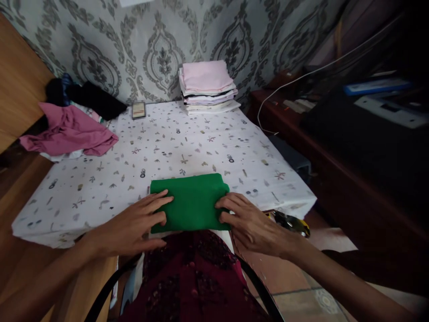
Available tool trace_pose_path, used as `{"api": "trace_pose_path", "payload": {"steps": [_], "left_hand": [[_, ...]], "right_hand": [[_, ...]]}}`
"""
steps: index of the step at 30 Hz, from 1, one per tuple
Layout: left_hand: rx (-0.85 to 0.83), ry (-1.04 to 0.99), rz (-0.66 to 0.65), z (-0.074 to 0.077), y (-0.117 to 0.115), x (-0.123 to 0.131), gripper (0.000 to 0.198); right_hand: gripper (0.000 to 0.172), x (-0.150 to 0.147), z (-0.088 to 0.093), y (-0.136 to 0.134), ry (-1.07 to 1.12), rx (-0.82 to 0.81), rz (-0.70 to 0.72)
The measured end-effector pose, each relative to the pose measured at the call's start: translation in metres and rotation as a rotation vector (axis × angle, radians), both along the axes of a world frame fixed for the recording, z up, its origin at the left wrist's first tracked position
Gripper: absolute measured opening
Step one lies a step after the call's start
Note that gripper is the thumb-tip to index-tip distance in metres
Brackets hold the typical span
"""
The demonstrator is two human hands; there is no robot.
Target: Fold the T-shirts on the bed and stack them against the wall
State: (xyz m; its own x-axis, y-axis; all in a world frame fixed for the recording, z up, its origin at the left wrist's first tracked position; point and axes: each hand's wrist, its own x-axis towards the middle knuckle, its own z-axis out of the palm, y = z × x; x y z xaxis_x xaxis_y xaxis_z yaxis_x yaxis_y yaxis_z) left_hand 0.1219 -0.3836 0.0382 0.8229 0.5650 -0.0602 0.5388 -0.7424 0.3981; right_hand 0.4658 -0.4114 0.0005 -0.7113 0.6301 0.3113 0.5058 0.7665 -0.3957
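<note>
A folded green cloth [192,203] lies flat at the near edge of the bed-like surface, right in front of me. My left hand [147,217] rests on its left side with fingers apart and stretched over the fabric, the thumb near the front edge. At the right side, my right hand [246,219] has its fingers bent round the cloth's edge. The right thumb is hidden. Which kind of garment the green cloth is, I cannot tell.
A neat stack of folded clothes [208,87] stands at the back by the wall. Crumpled pink fabric [73,129] and black clothes [97,100] lie at the left. A small blurred square item [138,110] is between them. On the right, a dark red desk [321,143] carries a white cable [295,82].
</note>
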Motion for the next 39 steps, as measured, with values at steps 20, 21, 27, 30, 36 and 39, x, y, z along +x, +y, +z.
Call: {"api": "trace_pose_path", "payload": {"steps": [20,21,27,30,36,39], "left_hand": [[-0.676,-0.495,0.629,0.008,0.045,0.025,0.035],[-0.717,-0.544,0.630,0.014,0.051,0.032,0.036],[-0.798,-0.749,0.708,0.021,0.148,0.104,0.046],[-0.768,-0.891,0.767,0.006,0.219,0.154,0.044],[-0.672,-1.011,0.947,-0.025,0.337,0.216,0.038],[-0.597,-1.004,0.992,-0.040,0.376,0.224,0.035]], "right_hand": [[0.024,-0.016,0.007,0.044,0.471,-0.606,-0.592],[0.025,-0.010,0.011,0.046,0.538,-0.621,-0.592],[0.042,0.057,0.019,0.139,0.832,-0.656,-0.727],[0.038,0.091,0.009,0.214,0.842,-0.475,-0.885],[0.040,0.127,-0.009,0.343,0.748,-0.342,-1.101],[0.039,0.134,-0.019,0.390,0.678,-0.250,-1.112]]}}
